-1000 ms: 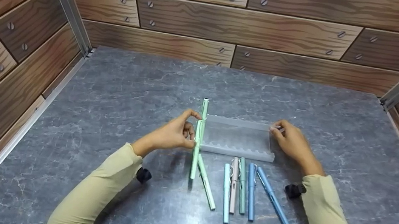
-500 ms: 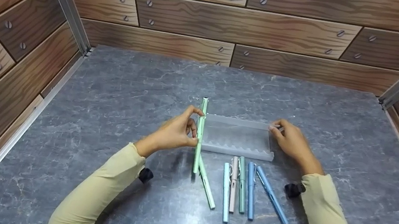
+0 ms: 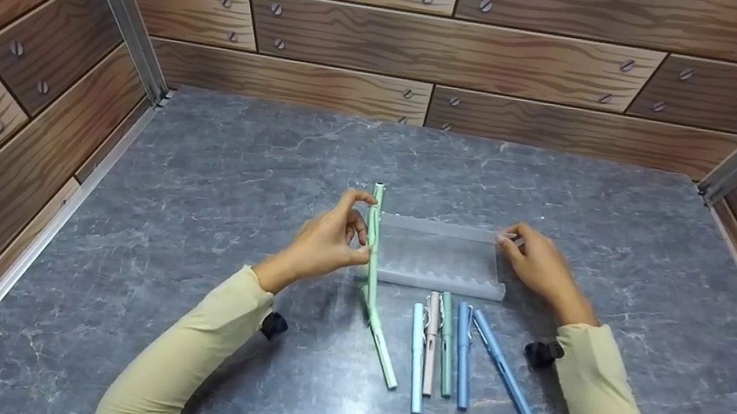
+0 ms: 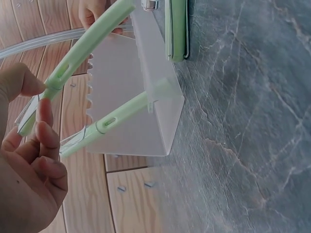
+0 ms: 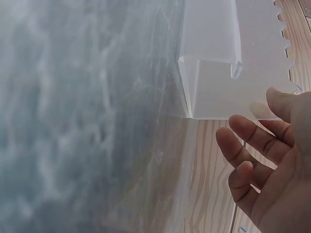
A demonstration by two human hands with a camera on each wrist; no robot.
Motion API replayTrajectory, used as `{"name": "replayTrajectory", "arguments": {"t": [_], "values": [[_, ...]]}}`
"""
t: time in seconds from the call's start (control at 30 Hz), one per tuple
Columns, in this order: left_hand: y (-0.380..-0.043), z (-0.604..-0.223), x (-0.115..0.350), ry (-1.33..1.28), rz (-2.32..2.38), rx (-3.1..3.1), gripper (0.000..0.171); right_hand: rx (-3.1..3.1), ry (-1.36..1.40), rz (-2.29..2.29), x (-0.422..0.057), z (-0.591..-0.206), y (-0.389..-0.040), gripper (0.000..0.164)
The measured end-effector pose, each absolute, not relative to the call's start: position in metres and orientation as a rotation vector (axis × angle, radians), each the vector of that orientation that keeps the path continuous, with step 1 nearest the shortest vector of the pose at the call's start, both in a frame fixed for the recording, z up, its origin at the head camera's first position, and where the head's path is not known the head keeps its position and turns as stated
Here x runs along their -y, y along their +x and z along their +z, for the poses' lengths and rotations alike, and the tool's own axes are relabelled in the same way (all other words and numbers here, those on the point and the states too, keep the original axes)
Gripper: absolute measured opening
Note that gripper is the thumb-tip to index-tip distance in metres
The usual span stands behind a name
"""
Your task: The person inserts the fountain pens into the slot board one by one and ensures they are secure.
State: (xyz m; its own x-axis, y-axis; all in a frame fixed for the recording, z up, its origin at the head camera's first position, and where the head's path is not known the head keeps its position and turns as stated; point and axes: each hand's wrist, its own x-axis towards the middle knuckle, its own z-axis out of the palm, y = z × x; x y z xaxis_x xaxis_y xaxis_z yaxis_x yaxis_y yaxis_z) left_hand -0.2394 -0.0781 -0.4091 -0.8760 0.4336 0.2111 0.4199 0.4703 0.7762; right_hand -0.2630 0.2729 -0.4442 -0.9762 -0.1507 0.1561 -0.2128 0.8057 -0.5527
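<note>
The left hand (image 3: 329, 237) has its grip clamped on a light green pen (image 4: 80, 53), thumb and fingertips pinching it near the clip. The pen is raised above the left end of a translucent plastic rack (image 3: 437, 247); whether it touches the rack I cannot tell. In the left wrist view, a second light green pen (image 4: 121, 114) lies across the rack, apart from the held one and roughly in line with it.

At the rack's other end, the right hand (image 3: 541, 263) has its grip together on the far right corner, thumb on one side of the sheet and a fingertip showing through from behind. The rack stands on the table (image 3: 239, 170), its near and far edges cut with scallops.

In front of the rack, a third light green pen (image 3: 384, 355) lies slanted on the table, its upper end close under the held pen in the head view. To the right of it lie a pale blue pen (image 3: 417, 361), a greyish-pink pen (image 3: 430, 355), a dark green pen (image 3: 447, 347), a blue pen (image 3: 464, 359) and a slanted blue pen (image 3: 504, 364).

Both arms wear pale yellow-green sleeves (image 3: 182, 346). Wood-patterned panels (image 3: 389, 41) enclose the table.
</note>
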Motion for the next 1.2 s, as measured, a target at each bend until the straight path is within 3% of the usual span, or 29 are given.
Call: {"name": "replayTrajectory", "arguments": {"t": [1.2], "values": [[-0.257,-0.411,0.065,1.056,1.069,-3.22,0.054,2.917,0.288,0.882,-0.274,-0.444,-0.262,0.029]]}}
